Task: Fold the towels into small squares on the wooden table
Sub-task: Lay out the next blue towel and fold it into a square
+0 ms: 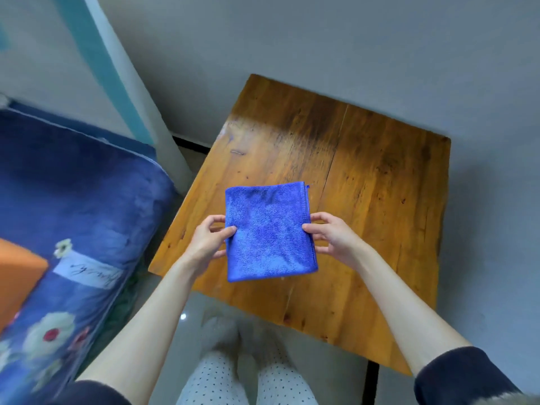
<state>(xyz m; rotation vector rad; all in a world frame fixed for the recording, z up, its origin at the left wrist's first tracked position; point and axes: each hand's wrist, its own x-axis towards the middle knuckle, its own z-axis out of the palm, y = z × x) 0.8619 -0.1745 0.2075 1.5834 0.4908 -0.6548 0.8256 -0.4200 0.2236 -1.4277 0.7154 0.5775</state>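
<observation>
A blue towel [268, 229], folded to a small rectangle, is over the near left part of the wooden table [365, 200]. My left hand [209, 239] pinches its left edge, thumb on top and fingers beneath. My right hand [330, 236] pinches its right edge the same way. I cannot tell whether the towel lies on the wood or hangs a little above it.
A bed with a dark blue flowered blanket [73, 214] stands to the left of the table, with an orange object [17, 276] on it. A grey wall runs behind. My legs and feet [242, 346] are on the pale floor below the table's near edge.
</observation>
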